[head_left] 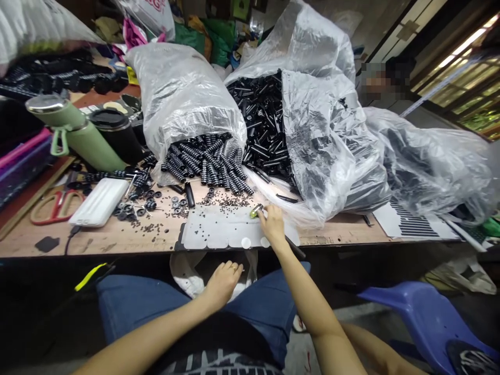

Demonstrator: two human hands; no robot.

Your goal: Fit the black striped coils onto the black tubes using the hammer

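My right hand (272,225) is over the table's front edge, its fingers closed at one end of a small shiny yellow-green piece (255,210). Beneath that piece lies a white sheet (222,224) with a few tiny dark bits on it. My left hand (224,284) is closed above my lap, below the table edge; whatever its fingers hold is too small or hidden to name. Behind the sheet, ridged black tubes (211,161) spill from a clear plastic bag (183,94). Smooth black tubes (265,125) fill a second clear bag (320,140).
Tiny dark bits (230,202) and grey washers (179,203) are scattered on the table (336,234). Left are a white power bank (99,203), red-handled scissors (58,205) and a green bottle (82,133). A blue plastic chair (422,317) stands at right. Another person (377,80) is beyond the bags.
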